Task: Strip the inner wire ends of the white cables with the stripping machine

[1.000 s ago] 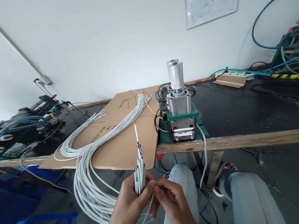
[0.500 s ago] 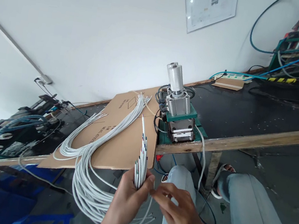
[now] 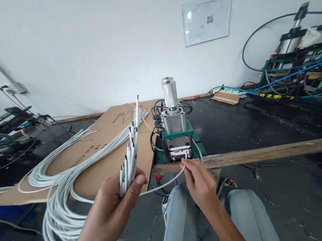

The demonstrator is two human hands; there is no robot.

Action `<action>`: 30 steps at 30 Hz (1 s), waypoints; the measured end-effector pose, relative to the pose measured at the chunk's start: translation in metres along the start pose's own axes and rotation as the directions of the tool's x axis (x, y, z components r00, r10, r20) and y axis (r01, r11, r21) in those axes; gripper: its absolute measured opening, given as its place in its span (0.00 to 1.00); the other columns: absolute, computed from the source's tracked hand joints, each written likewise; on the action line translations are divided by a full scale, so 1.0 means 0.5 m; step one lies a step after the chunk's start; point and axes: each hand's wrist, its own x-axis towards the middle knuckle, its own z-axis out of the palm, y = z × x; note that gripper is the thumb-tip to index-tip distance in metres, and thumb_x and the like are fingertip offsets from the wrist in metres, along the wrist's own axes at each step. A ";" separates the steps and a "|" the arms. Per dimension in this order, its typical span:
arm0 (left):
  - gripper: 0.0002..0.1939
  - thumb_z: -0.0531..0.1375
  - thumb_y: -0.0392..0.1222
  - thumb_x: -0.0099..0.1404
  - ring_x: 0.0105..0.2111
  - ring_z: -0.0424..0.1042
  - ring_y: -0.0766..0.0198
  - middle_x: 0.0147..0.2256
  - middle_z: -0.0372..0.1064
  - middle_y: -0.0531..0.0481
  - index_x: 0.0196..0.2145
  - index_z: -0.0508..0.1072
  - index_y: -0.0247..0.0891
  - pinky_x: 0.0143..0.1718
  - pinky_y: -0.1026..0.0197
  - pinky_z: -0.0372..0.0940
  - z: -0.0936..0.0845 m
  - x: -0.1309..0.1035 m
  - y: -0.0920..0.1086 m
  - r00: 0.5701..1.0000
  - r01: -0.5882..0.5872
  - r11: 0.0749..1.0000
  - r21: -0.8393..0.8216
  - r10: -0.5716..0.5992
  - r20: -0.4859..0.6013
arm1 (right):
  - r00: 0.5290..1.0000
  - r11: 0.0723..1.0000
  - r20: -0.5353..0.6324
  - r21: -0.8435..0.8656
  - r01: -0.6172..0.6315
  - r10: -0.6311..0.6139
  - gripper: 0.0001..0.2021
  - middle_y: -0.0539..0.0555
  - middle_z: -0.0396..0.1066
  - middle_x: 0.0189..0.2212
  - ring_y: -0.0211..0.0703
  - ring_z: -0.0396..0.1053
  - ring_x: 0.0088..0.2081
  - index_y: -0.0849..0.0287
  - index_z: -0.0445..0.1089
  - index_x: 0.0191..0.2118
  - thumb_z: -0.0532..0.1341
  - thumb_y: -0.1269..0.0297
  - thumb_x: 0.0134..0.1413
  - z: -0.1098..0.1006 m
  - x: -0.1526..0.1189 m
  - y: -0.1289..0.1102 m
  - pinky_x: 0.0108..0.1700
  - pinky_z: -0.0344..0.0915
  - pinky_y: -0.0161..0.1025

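Note:
My left hand (image 3: 116, 202) is closed round a bundle of white cables (image 3: 130, 160), whose ends point upward and show coloured wire tips. Pinched between the thumb and fingers of my right hand (image 3: 200, 182) is a single white cable (image 3: 166, 184). Its tip is at the front slot of a small pneumatic machine (image 3: 174, 128) with a knurled metal cylinder on top; whether it is inside the slot I cannot tell. The rest of that cable runs back behind my left hand. Looped lengths of white cable (image 3: 60, 218) hang below the bench edge at the left.
More white cables (image 3: 53, 161) lie curved on a flat cardboard sheet (image 3: 141, 149) left of the machine. The black bench (image 3: 238, 127) has a wooden front edge. Other machines with blue hoses (image 3: 321, 63) stand at the far right. A power strip (image 3: 231, 92) lies near the wall.
My right hand has moved away from my left hand to the machine's front, bringing one white cable with it. My left hand still holds the bundle. The view has shifted to the right.

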 end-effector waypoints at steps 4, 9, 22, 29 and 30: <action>0.19 0.58 0.56 0.68 0.19 0.52 0.66 0.18 0.53 0.59 0.29 0.72 0.38 0.21 0.64 0.48 0.011 0.000 -0.009 0.999 0.035 0.999 0.021 -0.035 0.012 | 1.000 1.000 0.020 0.007 0.000 0.000 0.16 0.60 0.78 0.39 0.47 0.79 0.40 0.59 0.67 0.59 0.54 0.75 0.70 0.013 0.007 0.010 0.41 0.78 0.40; 0.20 0.58 0.56 0.68 0.18 0.56 0.66 0.17 0.57 0.58 0.26 0.71 0.39 0.20 0.65 0.52 0.004 -0.005 -0.027 0.999 0.030 0.998 0.059 -0.032 0.037 | 0.999 1.000 0.051 0.022 -0.007 0.006 0.16 0.59 0.77 0.40 0.47 0.79 0.40 0.58 0.65 0.60 0.53 0.75 0.70 0.021 0.013 0.015 0.40 0.77 0.39; 0.18 0.60 0.53 0.67 0.18 0.58 0.65 0.17 0.58 0.57 0.26 0.71 0.39 0.19 0.65 0.56 -0.012 -0.007 -0.034 0.996 -0.021 0.997 0.077 0.015 0.090 | 0.993 1.000 0.119 0.001 -0.021 0.021 0.14 0.60 0.76 0.40 0.48 0.78 0.41 0.59 0.67 0.57 0.52 0.74 0.71 0.015 0.022 0.024 0.42 0.77 0.41; 0.18 0.60 0.55 0.66 0.19 0.55 0.66 0.18 0.55 0.58 0.26 0.71 0.39 0.20 0.64 0.53 0.001 -0.021 -0.029 0.999 0.051 0.999 0.009 -0.051 -0.011 | 0.994 1.000 0.106 -0.006 -0.027 0.027 0.14 0.60 0.76 0.39 0.48 0.78 0.40 0.59 0.67 0.56 0.51 0.74 0.71 0.017 0.026 0.022 0.42 0.76 0.40; 0.18 0.60 0.55 0.66 0.19 0.55 0.66 0.18 0.55 0.58 0.26 0.72 0.39 0.20 0.65 0.53 -0.002 -0.020 -0.034 0.999 0.043 0.999 0.015 -0.043 0.002 | 0.994 1.000 0.103 -0.010 -0.024 0.025 0.14 0.60 0.76 0.39 0.48 0.78 0.40 0.59 0.67 0.56 0.51 0.74 0.71 0.017 0.027 0.022 0.41 0.76 0.40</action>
